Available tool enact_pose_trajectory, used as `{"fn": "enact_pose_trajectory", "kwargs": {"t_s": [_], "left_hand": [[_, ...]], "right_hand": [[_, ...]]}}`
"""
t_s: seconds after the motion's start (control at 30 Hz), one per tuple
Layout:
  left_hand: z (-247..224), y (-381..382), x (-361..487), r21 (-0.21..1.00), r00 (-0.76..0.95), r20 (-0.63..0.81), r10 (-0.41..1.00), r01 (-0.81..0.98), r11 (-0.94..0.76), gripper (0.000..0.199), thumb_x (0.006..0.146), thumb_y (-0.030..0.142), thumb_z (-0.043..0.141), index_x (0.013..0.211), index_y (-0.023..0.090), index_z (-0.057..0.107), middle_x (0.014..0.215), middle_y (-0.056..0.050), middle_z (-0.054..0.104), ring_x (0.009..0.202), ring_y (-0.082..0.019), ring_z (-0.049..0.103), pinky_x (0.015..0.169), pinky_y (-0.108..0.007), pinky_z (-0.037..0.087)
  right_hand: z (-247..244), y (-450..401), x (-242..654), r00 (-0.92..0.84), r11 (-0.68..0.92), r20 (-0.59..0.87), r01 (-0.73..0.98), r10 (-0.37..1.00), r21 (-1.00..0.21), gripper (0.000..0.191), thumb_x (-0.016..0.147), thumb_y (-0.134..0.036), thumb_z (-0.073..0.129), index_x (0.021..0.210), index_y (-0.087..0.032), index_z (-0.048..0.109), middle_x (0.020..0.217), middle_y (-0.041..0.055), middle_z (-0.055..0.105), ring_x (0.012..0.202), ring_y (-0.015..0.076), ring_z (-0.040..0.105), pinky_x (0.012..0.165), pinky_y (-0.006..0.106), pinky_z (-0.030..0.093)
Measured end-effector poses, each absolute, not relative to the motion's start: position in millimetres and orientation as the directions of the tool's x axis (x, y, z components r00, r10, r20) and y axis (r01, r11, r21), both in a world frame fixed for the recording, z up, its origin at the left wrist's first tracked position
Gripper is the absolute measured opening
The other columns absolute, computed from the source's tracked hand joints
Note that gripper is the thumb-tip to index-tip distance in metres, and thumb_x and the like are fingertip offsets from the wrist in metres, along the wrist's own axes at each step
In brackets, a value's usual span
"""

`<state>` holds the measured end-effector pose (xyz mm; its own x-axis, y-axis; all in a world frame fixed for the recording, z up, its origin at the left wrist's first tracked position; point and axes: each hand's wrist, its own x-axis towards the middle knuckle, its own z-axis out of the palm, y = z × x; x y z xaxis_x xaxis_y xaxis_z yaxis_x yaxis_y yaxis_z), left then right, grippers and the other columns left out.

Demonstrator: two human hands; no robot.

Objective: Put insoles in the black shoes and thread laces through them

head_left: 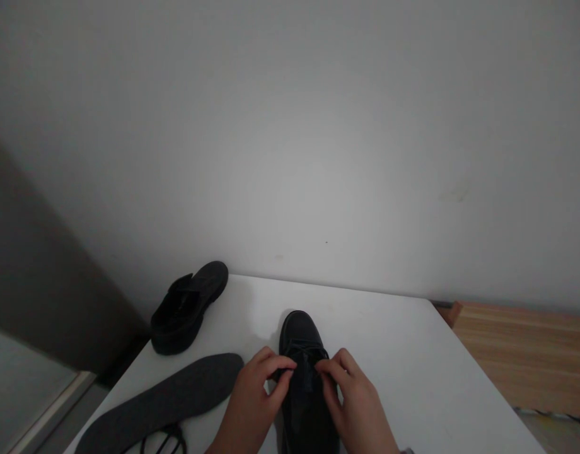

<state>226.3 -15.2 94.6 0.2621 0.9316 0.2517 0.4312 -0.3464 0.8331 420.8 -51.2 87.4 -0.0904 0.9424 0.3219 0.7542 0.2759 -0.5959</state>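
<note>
Black, smooth-looking upper: a lace-up shoe with a rounded toe [309, 410] lies near the middle of the near edge of the view, toe pointing far. From my remote station I log it on a white, flat-topped table [389, 353], sole down.

Left hand [256, 397]: at the left side of the lacing; thumb and forefinger drawn together in a pinch on the shoe. Right hand [353, 394]: at the right side, level with the left; thumb and forefinger likewise pinched on it. I cannot tell whether lace or flap edge sits between the tips; too dark. The two hands are apart, the shoe's opening between them.

Far left: a second black shoe with a raised tongue [179, 315], upright at the table's edge, toe towards the plain pale wall [290, 157]. Nearer, left of the left hand: a dark grey, flat, fabric-looking insole [171, 394], lying aslant. Just beside its near side I note a looped black cord [176, 432], partly cut off by the frame. Right, beyond the table: a light-brown wood-grain surface [526, 353].
</note>
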Motion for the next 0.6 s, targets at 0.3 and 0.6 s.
{"fn": "enact_pose_trajectory", "kwargs": {"t_s": [0.3, 0.6], "left_hand": [[122, -21, 229, 0.861, 0.213, 0.36, 0.908, 0.299, -0.412, 0.021, 0.09, 0.02, 0.059, 0.085, 0.027, 0.078, 0.102, -0.006, 0.072, 0.097, -0.022, 0.07, 0.088, -0.034, 0.056], [186, -30, 208, 0.893, 0.12, 0.431, 0.894, 0.089, -0.442, 0.012, 0.089, 0.028, 0.068, 0.084, 0.028, 0.079, 0.085, -0.004, 0.079, 0.083, -0.023, 0.073, 0.076, -0.032, 0.059]], "right_hand": [[105, -58, 417, 0.048, 0.366, 0.484, 0.589, 0.874, -0.721, 0.02, 0.1, -0.019, 0.046, 0.097, -0.024, 0.065, 0.112, 0.0091, 0.063, 0.106, 0.0224, 0.065, 0.09, 0.033, 0.055], [169, -74, 420, 0.243, 0.474, 0.547, 0.299, 0.801, -0.828, 0.015, 0.103, -0.028, 0.049, 0.1, -0.026, 0.063, 0.083, 0.0039, 0.071, 0.081, 0.019, 0.069, 0.074, 0.029, 0.057]]}}
